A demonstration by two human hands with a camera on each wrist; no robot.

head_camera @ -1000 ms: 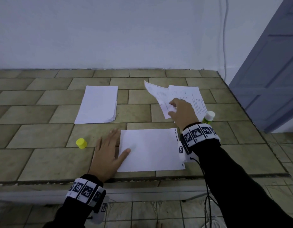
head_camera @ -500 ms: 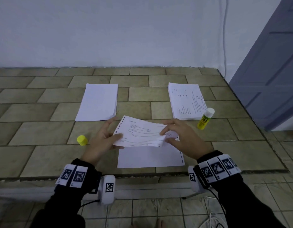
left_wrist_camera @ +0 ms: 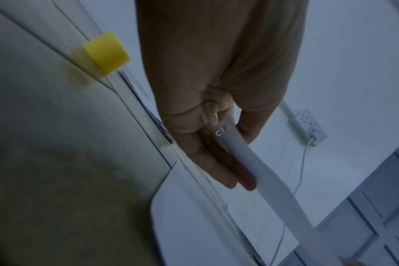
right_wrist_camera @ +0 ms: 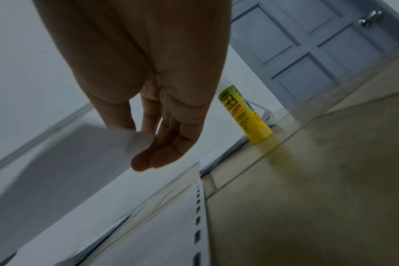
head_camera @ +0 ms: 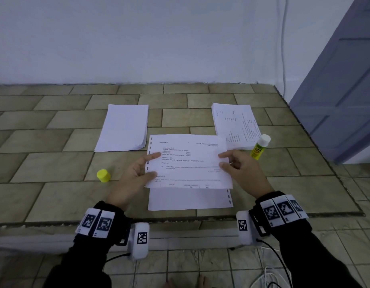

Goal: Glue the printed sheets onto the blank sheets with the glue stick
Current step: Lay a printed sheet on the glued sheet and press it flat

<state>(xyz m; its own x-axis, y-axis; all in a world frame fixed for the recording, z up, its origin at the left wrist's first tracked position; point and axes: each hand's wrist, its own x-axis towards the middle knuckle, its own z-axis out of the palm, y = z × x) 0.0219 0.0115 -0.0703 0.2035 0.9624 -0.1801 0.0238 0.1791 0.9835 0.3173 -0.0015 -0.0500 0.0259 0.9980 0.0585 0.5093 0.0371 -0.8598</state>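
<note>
The printed sheet (head_camera: pixel 188 161) is held flat above the blank sheet (head_camera: pixel 190 199), which lies on the tiled bench (head_camera: pixel 55 194) near its front edge. The printed sheet covers the far part of the blank one; if the two touch, I cannot tell.

The left hand (head_camera: pixel 134 175) pinches the left edge of the printed sheet, thumb on top and the other fingers (left_wrist_camera: pixel 219 172) underneath, lying close together. The right hand (head_camera: pixel 242 171) pinches the right edge in the same way, with its fingers (right_wrist_camera: pixel 162 156) under the paper and pressed together.

The glue stick (head_camera: pixel 260 146) stands upright, without its cap, just beside the right hand and touching the stack of printed sheets (head_camera: pixel 235 123). The yellow cap (head_camera: pixel 103 175) lies on the bench to the left of the left hand (well apart from the stick). The stack of blank sheets (head_camera: pixel 124 127) lies behind it, on the left.
</note>
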